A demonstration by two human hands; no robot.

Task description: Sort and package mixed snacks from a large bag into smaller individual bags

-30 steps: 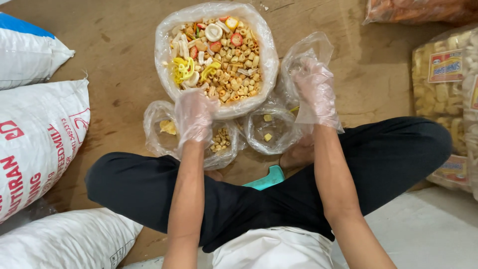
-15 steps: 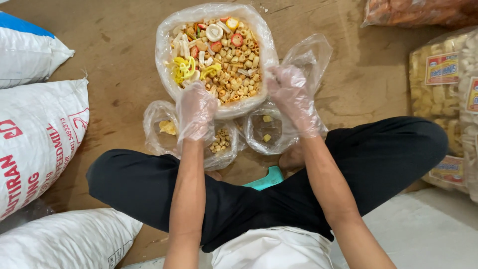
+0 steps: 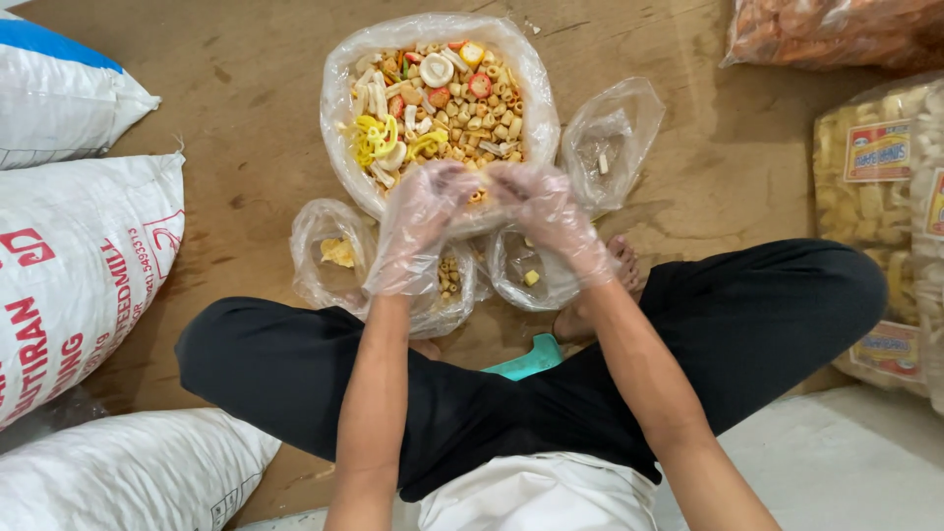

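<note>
Both gloved hands met at the near rim of the big bag of mixed crackers [image 3: 442,98] on the floor. The left hand [image 3: 418,221] and right hand [image 3: 546,211] pinched crackers loosely; gentle fingers would avoid breaking them.

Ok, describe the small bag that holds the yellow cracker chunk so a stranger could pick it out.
Start at the big open bag of mixed crackers on the brown floor. Three small clear bags sit along its near edge; take the leftmost one, left of the gloved left hand. It alone holds one pale yellow chunk.
</note>
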